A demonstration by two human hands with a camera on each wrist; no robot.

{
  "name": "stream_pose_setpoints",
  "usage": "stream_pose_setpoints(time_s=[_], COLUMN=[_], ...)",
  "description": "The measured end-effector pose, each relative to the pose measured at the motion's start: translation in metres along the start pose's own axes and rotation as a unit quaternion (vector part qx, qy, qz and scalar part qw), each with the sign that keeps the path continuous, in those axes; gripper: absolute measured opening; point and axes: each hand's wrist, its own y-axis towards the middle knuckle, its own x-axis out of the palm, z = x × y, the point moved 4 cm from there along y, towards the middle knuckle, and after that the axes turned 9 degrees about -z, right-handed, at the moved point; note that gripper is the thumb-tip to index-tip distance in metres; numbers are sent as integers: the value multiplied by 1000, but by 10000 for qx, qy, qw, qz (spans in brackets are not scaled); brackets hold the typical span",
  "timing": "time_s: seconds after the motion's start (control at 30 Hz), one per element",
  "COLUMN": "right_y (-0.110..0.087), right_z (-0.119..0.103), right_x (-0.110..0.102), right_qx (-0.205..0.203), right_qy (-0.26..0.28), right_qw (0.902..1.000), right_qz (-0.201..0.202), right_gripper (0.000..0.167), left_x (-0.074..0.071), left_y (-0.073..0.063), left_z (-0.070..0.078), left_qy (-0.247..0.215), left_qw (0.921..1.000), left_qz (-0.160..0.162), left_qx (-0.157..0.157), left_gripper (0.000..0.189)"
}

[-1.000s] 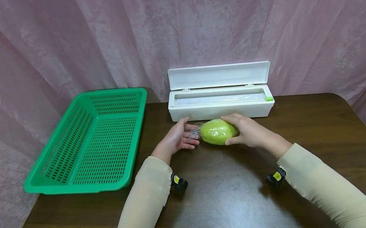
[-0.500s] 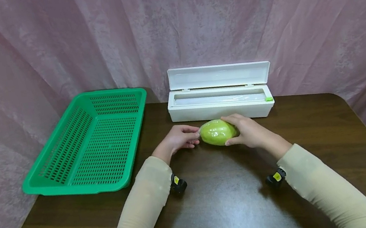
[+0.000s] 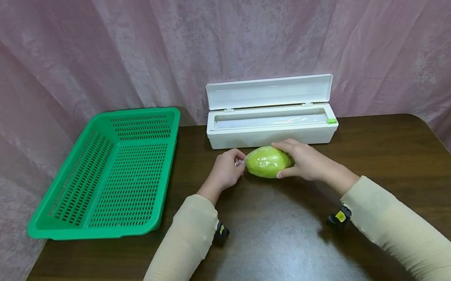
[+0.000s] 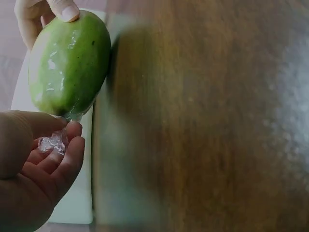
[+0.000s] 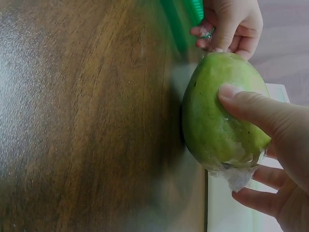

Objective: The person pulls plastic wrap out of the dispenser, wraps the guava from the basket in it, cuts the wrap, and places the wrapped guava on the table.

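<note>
A green mango-like fruit (image 3: 265, 163) in clear cling film lies on its side on the table. My right hand (image 3: 305, 160) grips its right end, thumb on the near side and fingers beyond it. At the left end, my left hand (image 3: 225, 169) pinches the gathered film between thumb and fingers. A crumpled film tail (image 4: 54, 143) sticks out below that thumb in the left wrist view. In the right wrist view, another bunched film end (image 5: 239, 179) shows at the opposite tip, beside the right fingers.
Just behind the hands stands a white cling film dispenser (image 3: 272, 134), lid up, with a roll inside and a green cutter tab (image 3: 331, 121) at its right. A green slotted basket (image 3: 90, 233) sits to the left on the wooden table (image 3: 269, 260). Pink curtains hang behind.
My left hand goes from spread fingers under the film tail to pinching it, and has turned and moved slightly right. The right hand and fruit stay nearly still.
</note>
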Motion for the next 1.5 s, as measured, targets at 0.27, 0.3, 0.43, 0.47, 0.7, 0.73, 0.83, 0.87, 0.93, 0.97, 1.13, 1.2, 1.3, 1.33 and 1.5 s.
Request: stream_pose_setpoints(time_s=[0.27,0.3,0.43,0.47,0.7,0.73,0.83,0.87,0.93,0.97,1.13,1.2,1.3,1.33,1.5], right_y=[0,0,0,0,0,0,0,0,0,0,0,0,1,1,1], right_z=[2,2,2,2,2,2,3,3,4,4,3,3,3,3,4], right_x=[2,2,2,2,2,2,2,2,2,2,1,1,1,1,2], right_qx=[118,127,130,125,106,113,125,125,120,125,92,88,110,121,122], right_qy=[42,45,60,63,73,76,69,60,48,39,16,24,17,6,1], right_qw=[9999,9999,9999,9999,9999,9999,9999,9999,9999,9999,9999,9999,9999,9999,9998], right_qz=[-85,-88,-88,-87,-77,-76,-77,-73,-60,-57,-69,-88,-116,-118,-129], right_gripper=[85,85,85,85,85,84,84,84,84,84,84,84,84,84,84], left_x=[-1,-2,-1,-1,0,0,-2,-3,-5,-5,-5,-4,-3,-3,-3], left_y=[-4,-4,-3,-2,4,4,4,3,1,1,2,4,6,7,10], left_z=[-5,-6,-8,-8,-7,-7,-10,-11,-13,-13,-15,-15,-13,-12,-8], left_qy=[-457,-580,-896,-908,-1097,-1162,-1421,-1524,-1656,-1691,-1752,-1658,-1144,-866,606], left_qw=[9973,9962,9931,9931,9909,9899,9847,9825,9792,9781,9778,9810,9909,9945,9974], left_qz=[-552,-617,-735,-725,-758,-796,-984,-1043,-1142,-1178,-1117,-993,-713,-587,-41], left_qx=[-175,-178,-178,-179,-164,-157,-205,-234,-270,-286,-256,-180,16,94,379], left_gripper=[40,40,39,39,39,39,40,40,41,41,42,39,29,24,11])
